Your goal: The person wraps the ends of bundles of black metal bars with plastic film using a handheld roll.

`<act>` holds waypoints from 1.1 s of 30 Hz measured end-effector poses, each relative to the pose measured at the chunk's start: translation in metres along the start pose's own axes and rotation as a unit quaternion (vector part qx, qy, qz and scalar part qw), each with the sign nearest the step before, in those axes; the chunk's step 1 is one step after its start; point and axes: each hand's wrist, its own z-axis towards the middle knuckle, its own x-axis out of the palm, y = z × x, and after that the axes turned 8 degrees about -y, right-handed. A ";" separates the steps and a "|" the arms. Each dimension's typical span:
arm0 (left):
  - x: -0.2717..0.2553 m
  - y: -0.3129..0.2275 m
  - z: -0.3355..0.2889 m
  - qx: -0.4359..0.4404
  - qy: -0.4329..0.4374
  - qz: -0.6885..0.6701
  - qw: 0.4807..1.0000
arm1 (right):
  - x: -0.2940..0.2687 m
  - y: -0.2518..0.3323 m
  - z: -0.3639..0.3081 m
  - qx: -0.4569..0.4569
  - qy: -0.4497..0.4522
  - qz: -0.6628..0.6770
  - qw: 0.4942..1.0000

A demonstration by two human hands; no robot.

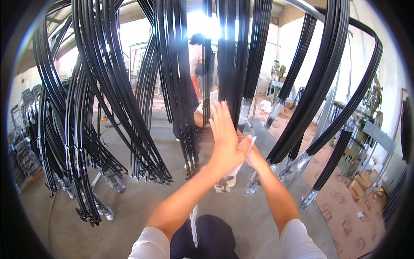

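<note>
Black rubber-like strips (pixel 230 82) hang in a bundle straight ahead of me, blurred at their lower part. My left hand (pixel 226 134) is raised against the bundle's lower end, its fingers stretched upward and pressed flat. Just right of it and partly behind it, my right hand (pixel 253 156) is closed on thin clear plastic film (pixel 248 131) at the bundle's end. My left hand hides most of the right fingers. Below both hands dangles a whitish, crumpled piece (pixel 233 172), too blurred to make out.
More black strip bundles (pixel 114 86) hang at left, and others (pixel 315 90) at right have plastic-wrapped ends (pixel 297 166). A metal rail (pixel 306 9) runs overhead. Beyond the strips a person (pixel 195 64) bends forward. Green machines (pixel 374 97) and cardboard boxes (pixel 362 185) stand at right beside patterned flooring (pixel 332 203).
</note>
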 end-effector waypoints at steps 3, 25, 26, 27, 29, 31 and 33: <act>-0.004 -0.014 0.007 0.007 -0.013 0.052 0.999 | 0.005 0.020 -0.002 0.018 -0.055 0.073 0.996; 0.006 -0.006 0.058 -0.161 -0.012 -0.158 0.974 | -0.008 0.038 -0.006 -0.126 0.031 -0.082 0.988; 0.002 -0.008 0.056 -0.173 0.009 -0.179 0.969 | -0.007 0.045 -0.009 -0.108 0.035 -0.050 0.992; 0.003 0.002 0.057 -0.126 0.020 -0.211 0.969 | -0.011 0.044 -0.004 -0.123 0.039 -0.070 0.989; 0.004 0.013 0.047 -0.110 0.062 -0.317 0.940 | -0.011 0.045 -0.003 -0.096 0.047 -0.076 0.991; 0.009 0.018 0.041 -0.127 0.053 -0.373 0.918 | -0.009 0.044 0.001 -0.085 0.055 -0.056 0.993; 0.010 0.019 0.037 -0.134 0.054 -0.397 0.907 | -0.012 0.047 0.007 -0.069 0.065 -0.069 0.993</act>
